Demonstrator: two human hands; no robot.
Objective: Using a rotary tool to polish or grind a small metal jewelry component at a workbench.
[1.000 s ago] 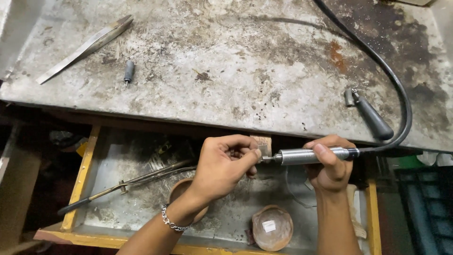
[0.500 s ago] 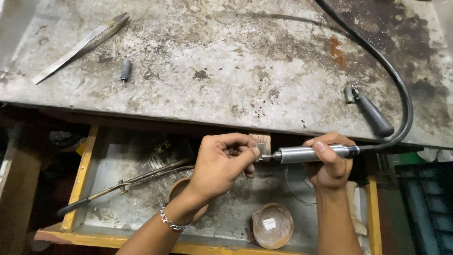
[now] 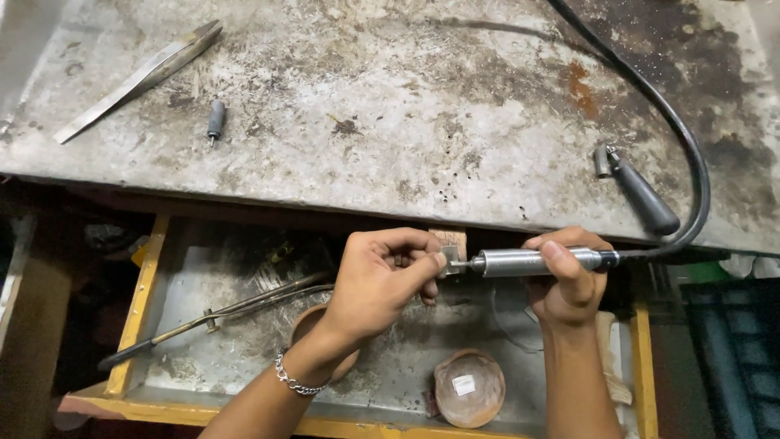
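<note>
My right hand (image 3: pixel 569 276) grips a silver rotary handpiece (image 3: pixel 528 261) that lies level, its tip pointing left. A black flexible shaft (image 3: pixel 691 162) runs from its back end up over the bench. My left hand (image 3: pixel 382 280) pinches a small metal piece (image 3: pixel 439 261) between thumb and fingers, held against the tool's tip. Both hands work beside a small wooden peg (image 3: pixel 452 241) that sticks out from the bench's front edge, above an open drawer (image 3: pixel 244 325).
On the stained metal bench top (image 3: pixel 390 106) lie long tweezers (image 3: pixel 138 81), a small dark bit (image 3: pixel 215 119) and a black-handled tool (image 3: pixel 642 195). The drawer holds long tongs (image 3: pixel 219 313) and two shallow brown bowls (image 3: pixel 469 388). Yellow drawer rails frame its left and front sides.
Both hands hold nearly the same pose throughout; only the view shifts slightly. The metal piece stays pressed at the tool tip.
</note>
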